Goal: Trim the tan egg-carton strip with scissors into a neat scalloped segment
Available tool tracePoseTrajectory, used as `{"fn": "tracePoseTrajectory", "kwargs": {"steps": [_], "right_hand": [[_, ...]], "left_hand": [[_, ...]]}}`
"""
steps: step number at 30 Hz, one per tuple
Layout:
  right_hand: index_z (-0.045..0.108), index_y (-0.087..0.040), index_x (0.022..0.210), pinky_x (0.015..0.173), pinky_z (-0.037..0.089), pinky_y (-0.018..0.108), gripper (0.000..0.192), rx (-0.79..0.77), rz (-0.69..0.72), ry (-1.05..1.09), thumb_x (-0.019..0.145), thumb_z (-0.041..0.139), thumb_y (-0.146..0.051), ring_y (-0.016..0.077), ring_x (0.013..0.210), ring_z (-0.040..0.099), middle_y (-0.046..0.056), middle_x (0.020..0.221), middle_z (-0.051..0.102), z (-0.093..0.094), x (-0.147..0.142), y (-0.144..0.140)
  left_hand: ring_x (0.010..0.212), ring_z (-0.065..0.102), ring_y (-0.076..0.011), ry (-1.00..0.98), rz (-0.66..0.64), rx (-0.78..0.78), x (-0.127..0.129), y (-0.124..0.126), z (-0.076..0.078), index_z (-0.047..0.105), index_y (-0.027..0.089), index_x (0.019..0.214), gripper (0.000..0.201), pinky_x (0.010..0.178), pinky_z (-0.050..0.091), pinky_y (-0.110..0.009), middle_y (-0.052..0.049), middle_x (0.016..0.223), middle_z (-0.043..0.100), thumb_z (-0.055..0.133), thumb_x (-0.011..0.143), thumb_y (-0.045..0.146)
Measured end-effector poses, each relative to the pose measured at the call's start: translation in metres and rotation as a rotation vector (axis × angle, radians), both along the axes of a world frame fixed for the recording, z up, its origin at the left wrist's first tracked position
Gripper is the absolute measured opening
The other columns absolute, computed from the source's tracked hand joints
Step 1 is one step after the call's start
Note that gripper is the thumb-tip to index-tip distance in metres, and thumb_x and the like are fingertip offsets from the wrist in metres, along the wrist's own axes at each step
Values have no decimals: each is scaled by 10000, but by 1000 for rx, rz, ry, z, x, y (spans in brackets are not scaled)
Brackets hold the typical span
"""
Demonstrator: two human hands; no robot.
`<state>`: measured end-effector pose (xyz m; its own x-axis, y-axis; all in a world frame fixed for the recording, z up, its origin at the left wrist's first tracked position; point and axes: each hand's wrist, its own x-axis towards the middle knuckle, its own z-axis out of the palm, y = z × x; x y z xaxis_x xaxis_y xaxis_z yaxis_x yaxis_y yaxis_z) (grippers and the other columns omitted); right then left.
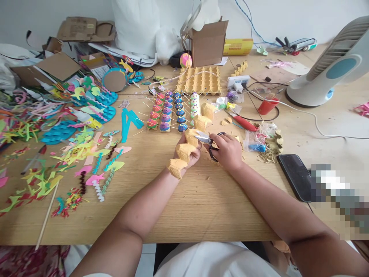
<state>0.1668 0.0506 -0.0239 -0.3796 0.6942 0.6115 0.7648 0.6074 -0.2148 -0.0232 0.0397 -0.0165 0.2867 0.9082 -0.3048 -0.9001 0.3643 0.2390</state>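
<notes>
Centrally, above the light wooden table [201,207], the left hand [188,152] is closed around a yellow strip of egg-carton cups [190,142], while the right hand [227,152] grips black-handled scissors [209,140], blades parted against the strip's edge, near painted egg-cup figures [168,111].

place: home craft workshop | bench [201,207] (wooden) | left of fan [331,65]: egg tray [201,80], painted egg-cup figures [167,111], foam cut-outs [72,154], cardboard boxes [209,44]

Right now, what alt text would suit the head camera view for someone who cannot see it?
A person's left hand holds an egg-carton strip while the right hand cuts it with scissors over a wooden table strewn with colourful foam cutouts.
</notes>
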Motion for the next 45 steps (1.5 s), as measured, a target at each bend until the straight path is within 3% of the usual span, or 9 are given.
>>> {"fn": "tracePoseTrajectory", "kwargs": {"steps": [6, 10, 14, 18, 20, 24, 29, 35, 45], "right_hand": [[751, -249, 1064, 645, 325, 330, 334, -64, -1, 38, 1019, 593, -540, 218, 738, 621, 62, 773, 741, -4, 0, 0], [733, -249, 996, 612, 333, 313, 379, -190, -28, 272, 973, 629, -613, 185, 643, 564, 26, 695, 670, -7, -2, 1], [665, -259, 977, 584, 367, 290, 385, -406, -14, 581, 918, 682, -639, 154, 596, 500, -27, 676, 572, -6, -5, 4], [617, -270, 1004, 601, 388, 289, 354, -483, 21, 669, 919, 683, -608, 156, 634, 499, -39, 716, 543, -6, -6, 7], [622, -267, 1012, 598, 372, 295, 345, -457, -20, 612, 920, 687, -593, 160, 626, 496, -37, 702, 545, -6, -4, 10], [652, -254, 1009, 624, 356, 317, 324, -262, -101, 430, 931, 689, -566, 193, 683, 540, 1, 719, 605, -5, 1, 14], [678, -240, 1025, 686, 396, 340, 322, -106, -84, 295, 963, 655, -555, 222, 745, 582, 29, 758, 655, -4, 5, 17], [691, -239, 1039, 715, 404, 353, 316, -78, -79, 274, 977, 647, -545, 225, 743, 583, 34, 767, 662, -6, 7, 18], [721, -247, 1009, 712, 410, 349, 377, -102, -17, 273, 964, 643, -613, 232, 750, 575, 42, 744, 664, -10, 10, 21]], "left_hand": [[507, 514, -51, 19, 13, 10, -1, 1, -2, 686, 241, 892, 223, 414, 352, -98, 30, 653, 618, 560, 1056, 325], [491, 519, -78, 42, -57, -14, -1, 2, 1, 653, 220, 838, 356, 412, 379, -137, 5, 633, 606, 486, 1072, 430], [508, 583, -117, 208, -102, -1, 4, -3, 10, 671, 224, 870, 309, 459, 451, -194, -21, 692, 671, 505, 1049, 415], [520, 624, -148, 311, -102, 55, 9, -8, 15, 681, 206, 877, 369, 474, 486, -228, -45, 685, 684, 404, 1067, 359], [511, 612, -145, 308, -106, 51, 9, -8, 14, 670, 207, 870, 363, 455, 469, -220, -41, 677, 675, 400, 1064, 352], [466, 519, -105, 141, -137, 20, 3, -5, 9, 603, 224, 811, 309, 403, 389, -166, -1, 606, 584, 463, 1050, 362], [419, 422, -68, 43, -80, -31, -2, 0, 0, 541, 215, 771, 349, 364, 339, -119, 42, 543, 431, 502, 1046, 427], [384, 390, -35, 7, -3, -46, -2, -2, -6, 516, 214, 729, 393, 332, 279, -74, 60, 516, 392, 623, 1001, 477], [357, 390, -22, -3, -21, -103, -1, -10, 4, 484, 205, 683, 466, 311, 274, -54, 60, 482, 415, 670, 975, 517]]}}
